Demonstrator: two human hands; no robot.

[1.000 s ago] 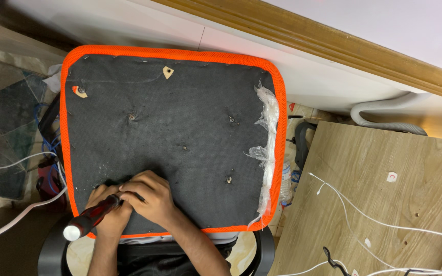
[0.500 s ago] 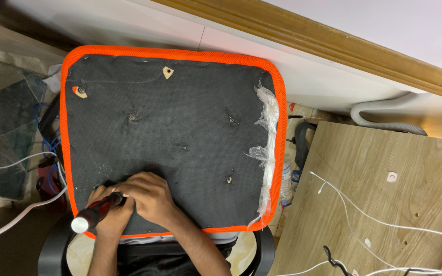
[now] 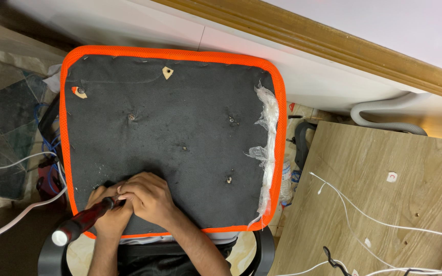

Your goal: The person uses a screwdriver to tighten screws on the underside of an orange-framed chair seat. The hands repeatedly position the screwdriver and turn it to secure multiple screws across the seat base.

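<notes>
looks like the staple-pulling stage on the underside of this seat cushion (image 3: pixel 172 138), the dark fabric panel with the orange trim. left hand (image 3: pixel 107 213) is wrapped tight round a red and black screwdriver (image 3: pixel 85 223), tip hidden under the fingers near the lower left edge. right hand (image 3: pixel 149 197) lies over it, fingers pressed together flat on the fabric right at the tip. i'd guess the next move needs a steady pry without tearing the cloth.
</notes>
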